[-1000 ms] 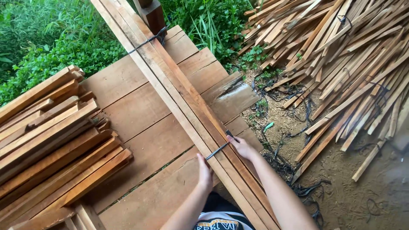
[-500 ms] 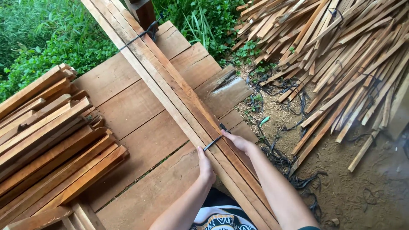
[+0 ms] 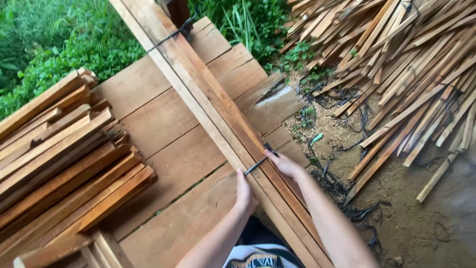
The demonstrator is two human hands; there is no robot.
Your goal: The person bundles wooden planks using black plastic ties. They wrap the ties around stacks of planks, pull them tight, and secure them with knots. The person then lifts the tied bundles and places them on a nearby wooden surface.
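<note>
— Where the plank platform [image 3: 163, 129] meets grass [image 3: 59, 44] outdoors, what lies on it?

— A long bundle of slats [image 3: 213, 104], crossed by a dark strap [image 3: 258, 164]. The left hand [image 3: 244, 194] pinches one strap end; the right hand [image 3: 283, 164] grips the other.

— Anything cut off?

— The bundle's ends; the slat piles [image 3: 59, 164] too.

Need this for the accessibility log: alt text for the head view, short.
Seen from above, a left hand and right hand hold a dark strap across a long bundle of wooden slats lying on a plank platform. More stacked slats lie left; a loose slat pile lies on dirt right.
</note>
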